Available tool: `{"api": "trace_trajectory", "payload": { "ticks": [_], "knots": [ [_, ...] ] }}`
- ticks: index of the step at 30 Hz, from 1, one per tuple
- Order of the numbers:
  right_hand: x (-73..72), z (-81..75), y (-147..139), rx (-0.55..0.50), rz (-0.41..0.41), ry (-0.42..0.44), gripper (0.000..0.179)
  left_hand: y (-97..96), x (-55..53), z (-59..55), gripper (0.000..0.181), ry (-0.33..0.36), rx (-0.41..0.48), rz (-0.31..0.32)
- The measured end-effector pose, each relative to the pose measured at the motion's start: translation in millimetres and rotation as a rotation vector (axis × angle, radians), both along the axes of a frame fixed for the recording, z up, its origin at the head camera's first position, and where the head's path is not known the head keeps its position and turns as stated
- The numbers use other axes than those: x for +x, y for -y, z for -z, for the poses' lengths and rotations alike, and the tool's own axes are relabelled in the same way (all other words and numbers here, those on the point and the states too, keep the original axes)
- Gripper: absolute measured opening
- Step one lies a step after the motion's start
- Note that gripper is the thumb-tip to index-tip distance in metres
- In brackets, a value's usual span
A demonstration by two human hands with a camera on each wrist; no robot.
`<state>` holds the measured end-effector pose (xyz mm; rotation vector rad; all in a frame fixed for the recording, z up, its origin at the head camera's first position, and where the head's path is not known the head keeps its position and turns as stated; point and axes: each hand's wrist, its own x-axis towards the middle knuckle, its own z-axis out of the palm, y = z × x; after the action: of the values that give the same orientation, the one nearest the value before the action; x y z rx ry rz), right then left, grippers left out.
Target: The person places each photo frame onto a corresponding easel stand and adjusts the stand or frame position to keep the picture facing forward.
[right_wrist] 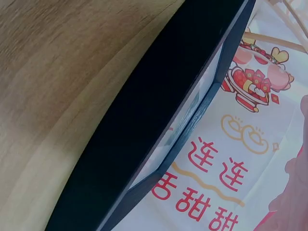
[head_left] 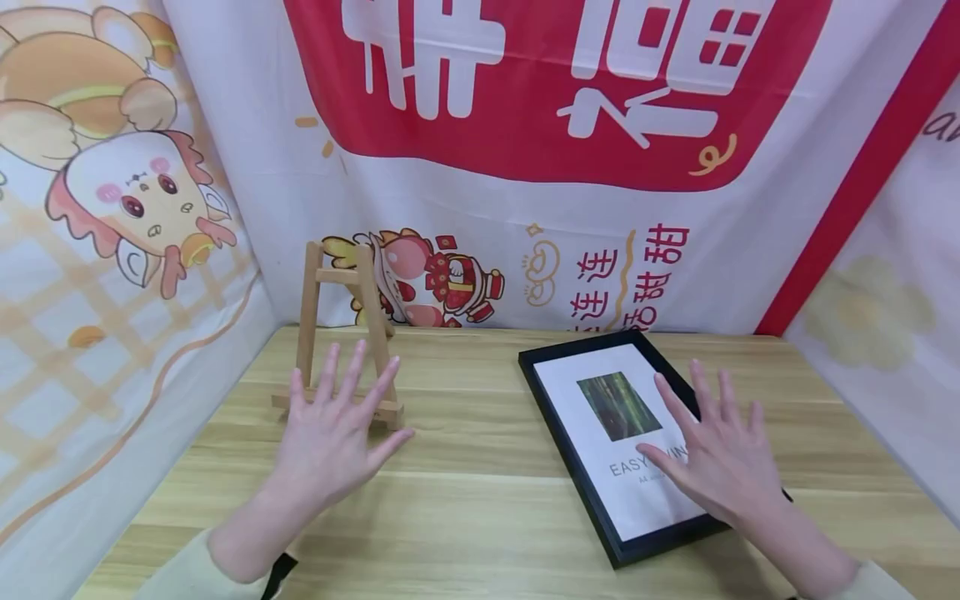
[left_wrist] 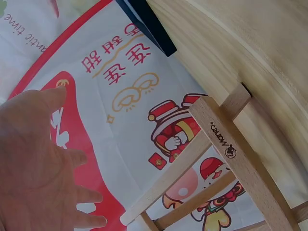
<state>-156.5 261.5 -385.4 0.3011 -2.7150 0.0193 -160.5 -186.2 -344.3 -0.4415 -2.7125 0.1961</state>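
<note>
A small wooden easel (head_left: 366, 287) stands on the left part of the table, its legs and crossbars also visible in the left wrist view. My left hand (head_left: 330, 442) is held in front of it with fingers spread, holding nothing. On the right lies a black picture frame (head_left: 573, 467) with a white insert, a small dark green picture and printed letters. Over its right side my right hand (head_left: 723, 458) hovers, fingers spread and holding nothing, hiding part of the lettering. In the right wrist view the frame's black edge (right_wrist: 130, 115) fills the middle.
The wood-grain tabletop (head_left: 465, 500) spreads beneath everything. A white cloth (head_left: 480, 200) with red lettering and cartoon figures hangs at the back. Printed cloth also covers the left side (head_left: 97, 275) and the right side (head_left: 885, 333).
</note>
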Motion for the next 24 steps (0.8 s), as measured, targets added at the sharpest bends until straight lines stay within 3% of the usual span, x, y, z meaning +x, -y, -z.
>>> {"api": "trace_trajectory", "payload": {
  "ticks": [24],
  "knots": [
    [-6.6, -8.1, -16.9, 0.085, -0.021, -0.037, 0.102, -3.1, -4.1, 0.4, 0.092, 0.02, -0.014, 0.009]
  ]
}}
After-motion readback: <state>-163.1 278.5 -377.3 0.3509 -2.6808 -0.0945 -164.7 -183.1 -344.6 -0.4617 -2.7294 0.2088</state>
